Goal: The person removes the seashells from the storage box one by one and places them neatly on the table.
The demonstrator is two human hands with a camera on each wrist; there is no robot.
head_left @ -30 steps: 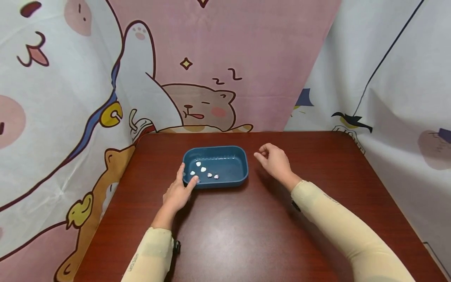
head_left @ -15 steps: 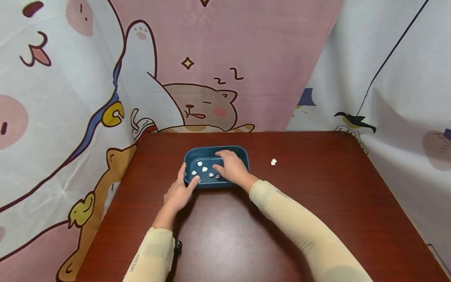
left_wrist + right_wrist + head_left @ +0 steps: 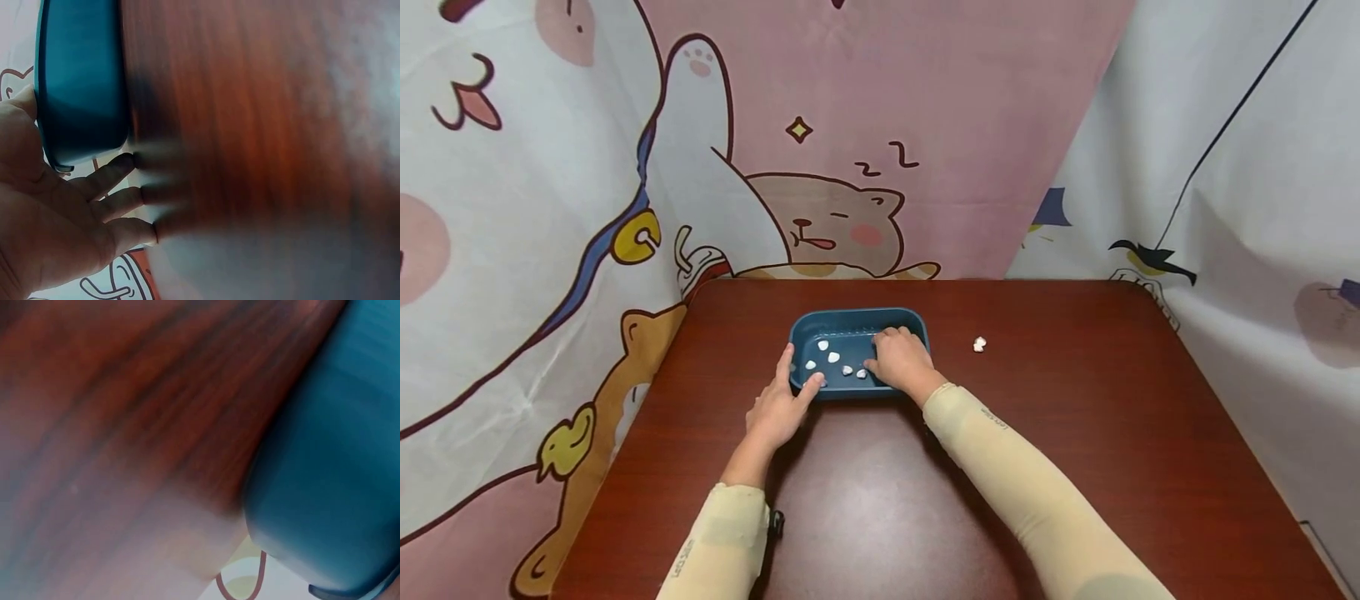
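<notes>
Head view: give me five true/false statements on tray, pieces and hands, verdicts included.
1. The right hand reaches into the blue tray at its right end. True.
2. The left hand touches the tray's near left corner. True.
3. The tray holds no white pieces. False: several small white pieces lie in it.
4. A small white clump lies on the table, right of the tray. True.
5. The tray is upside down. False: its open side faces up.

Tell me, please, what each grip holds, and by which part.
The left grip holds the blue tray by its left end. The right grip reaches into the tray; whether it holds anything cannot be told.
</notes>
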